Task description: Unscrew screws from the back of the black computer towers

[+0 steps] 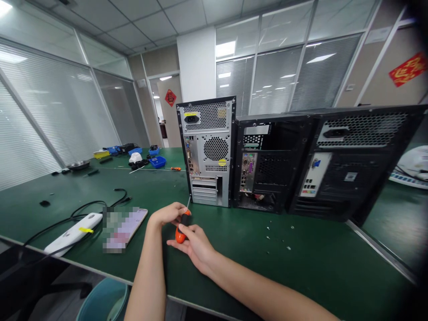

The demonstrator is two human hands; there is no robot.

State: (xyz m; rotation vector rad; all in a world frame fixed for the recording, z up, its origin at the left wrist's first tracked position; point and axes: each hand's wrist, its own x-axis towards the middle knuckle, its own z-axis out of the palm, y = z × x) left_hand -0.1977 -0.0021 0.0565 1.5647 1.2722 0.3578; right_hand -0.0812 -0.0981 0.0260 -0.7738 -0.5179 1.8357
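Left hand (168, 214), right hand (194, 245) on screwdriver (180, 235)

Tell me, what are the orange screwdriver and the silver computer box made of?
The screwdriver handle looks like glossy orange plastic with a black part, maybe rubber; its thin shaft glints like metal. The silver computer case looks like bare sheet metal: dull grey shine and punched vent holes.

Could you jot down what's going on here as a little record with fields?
Left hand: grips the screwdriver near its shaft
Right hand: cradles the orange handle's end
Tip: by the silver case, bottom left corner
Beside it: black case, then wide black case
Table: green; phone, power strip, white bits
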